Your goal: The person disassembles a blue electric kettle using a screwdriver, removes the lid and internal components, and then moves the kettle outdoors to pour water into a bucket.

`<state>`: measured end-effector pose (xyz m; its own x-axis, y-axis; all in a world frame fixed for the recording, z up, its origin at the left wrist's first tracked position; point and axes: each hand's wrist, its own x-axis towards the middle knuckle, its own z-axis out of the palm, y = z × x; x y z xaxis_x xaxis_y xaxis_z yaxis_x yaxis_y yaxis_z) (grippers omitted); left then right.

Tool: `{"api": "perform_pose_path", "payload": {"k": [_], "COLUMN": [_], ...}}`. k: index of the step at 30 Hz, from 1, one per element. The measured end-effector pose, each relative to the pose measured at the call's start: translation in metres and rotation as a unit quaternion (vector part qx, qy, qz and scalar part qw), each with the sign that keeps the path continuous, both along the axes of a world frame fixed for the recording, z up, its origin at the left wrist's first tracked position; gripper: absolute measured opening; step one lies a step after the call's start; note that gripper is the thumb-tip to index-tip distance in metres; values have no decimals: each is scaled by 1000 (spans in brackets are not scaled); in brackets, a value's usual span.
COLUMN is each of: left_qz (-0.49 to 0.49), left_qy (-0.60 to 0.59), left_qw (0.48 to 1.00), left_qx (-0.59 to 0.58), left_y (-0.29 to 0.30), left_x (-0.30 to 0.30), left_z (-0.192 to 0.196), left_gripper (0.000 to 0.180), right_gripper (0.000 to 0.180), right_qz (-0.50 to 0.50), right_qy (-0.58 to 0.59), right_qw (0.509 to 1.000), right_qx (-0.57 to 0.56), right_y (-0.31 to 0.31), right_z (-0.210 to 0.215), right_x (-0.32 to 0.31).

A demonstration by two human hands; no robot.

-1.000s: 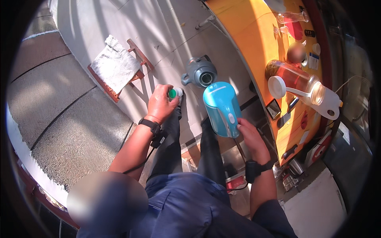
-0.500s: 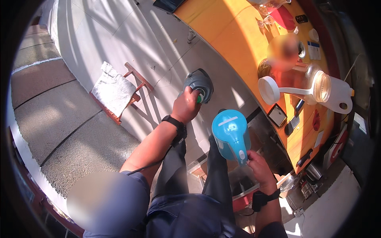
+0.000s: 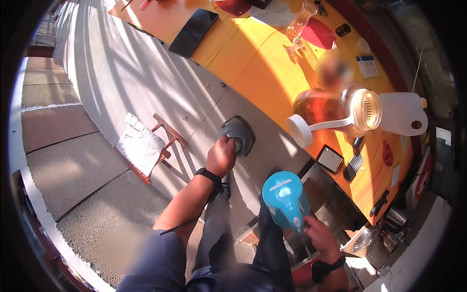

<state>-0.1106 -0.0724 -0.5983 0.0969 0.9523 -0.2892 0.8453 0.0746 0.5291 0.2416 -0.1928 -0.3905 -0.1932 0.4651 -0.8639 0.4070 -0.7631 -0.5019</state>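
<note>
Broadly, one orange-yellow counter (image 3: pixel 253 73) spreads ahead of and to the right of both hands, the biggest thing around them. Well to the left of the left hand (image 3: pixel 222 156), one wooden stool (image 3: pixel 168 127) bears one white towel (image 3: pixel 140 142). Beyond the right hand (image 3: pixel 321 233), one clear jar (image 3: pixel 323 109) of amber-red liquid lies next to one whitish jug (image 3: pixel 401 114), both on the counter. One kettle (image 3: pixel 284 194) hangs from the right hand, whose fingers wrap its handle: turquoise-blue, rounded and glossy, with a pale strip across the lid and a small light button near the handle. One dark grey, thick-walled flask (image 3: pixel 243 129) sits on the floor just past the left hand, its round mouth right under those fingers. Far ahead of both hands lies one flat black tablet (image 3: pixel 194 33). Smallest is one stopper (image 3: pixel 236 146), showing green, pinched by the left hand at the flask's mouth; whether it is fully seated, I cannot tell.
</note>
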Motion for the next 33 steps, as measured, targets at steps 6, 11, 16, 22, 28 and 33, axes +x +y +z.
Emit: {"api": "perform_pose_path", "payload": {"k": [6, 11, 16, 22, 28, 33], "left_qz": [-8, -12, 92, 136, 147, 172], "left_qy": [25, 50, 8, -15, -59, -71], "left_qw": [1000, 998, 996, 978, 955, 965], "left_qx": [5, -26, 7, -154, -252, -186], "left_y": [2, 0, -38, -130, -224, -277], "left_x": [7, 10, -13, -55, -99, -141], "left_z": [-6, -10, 24, 119, 172, 187], "left_gripper": [23, 27, 50, 43, 49, 46], "right_gripper": [39, 41, 40, 41, 42, 43], "right_qz": [17, 30, 65, 78, 81, 110], "right_qy": [-11, 15, 38, 68, 168, 171], "right_qw": [1000, 999, 997, 995, 982, 979], "right_qx": [-17, -8, 4, -11, 6, 32], "right_y": [-6, -2, 2, 22, 48, 93], "right_z": [1, 11, 23, 50, 83, 140], "right_x": [5, 3, -8, -58, -135, -223]}}
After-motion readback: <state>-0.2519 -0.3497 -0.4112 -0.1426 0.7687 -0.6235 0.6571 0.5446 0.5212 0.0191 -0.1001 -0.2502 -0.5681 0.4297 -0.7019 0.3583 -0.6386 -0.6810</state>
